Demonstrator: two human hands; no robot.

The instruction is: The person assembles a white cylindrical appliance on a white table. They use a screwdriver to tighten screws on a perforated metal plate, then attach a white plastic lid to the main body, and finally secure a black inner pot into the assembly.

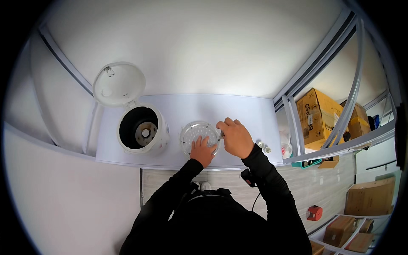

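Note:
A round, perforated steamer tray [196, 131], pale and shiny, lies on the white table in front of me. My left hand [203, 151] rests on its near part with the fingers spread, gripping nothing. At the tray's right edge my right hand [236, 138] is closed. A small greyish bit shows by its fingertips, but the fingers hide what it is. To the left stands a white rice cooker [159, 142] with its lid [119, 85] raised. Inside its dark cavity the round metal heating plate [145, 132] is visible, with no inner pot over it.
Two small whitish round items [263, 146] sit right of my right hand. A white frame post [294, 125] edges the table's right side. Beyond it are cardboard boxes [316, 117], a plastic bag [285, 144] and a teal crate [307, 164]. A red stool [315, 213] stands on the floor.

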